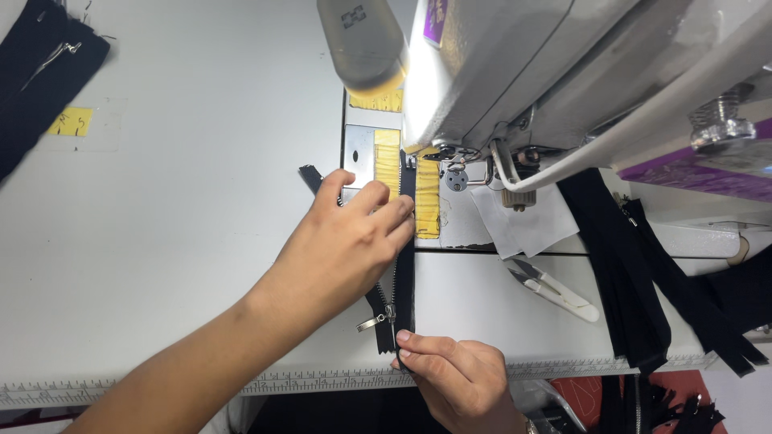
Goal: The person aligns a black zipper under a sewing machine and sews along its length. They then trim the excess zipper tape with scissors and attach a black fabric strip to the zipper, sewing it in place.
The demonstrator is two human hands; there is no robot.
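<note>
On the white sewing table (161,241), before the needle of the grey sewing machine (515,72): one black zipper (404,241), laid flat. Long axis runs near to far; far end is set at the presser foot (444,154), near end with metal pull (378,320) points to the table's front edge. Teeth are seen parted near the pull. No stitching can be made out; feeding is judged barely begun. Left hand (350,241): fingers together, pressed flat on the tape. Right hand (454,374): thumb and forefinger pinched on the near end. Adjacent: yellow guide strips (427,201), white thread snips (555,289), further black zippers (635,273).
</note>
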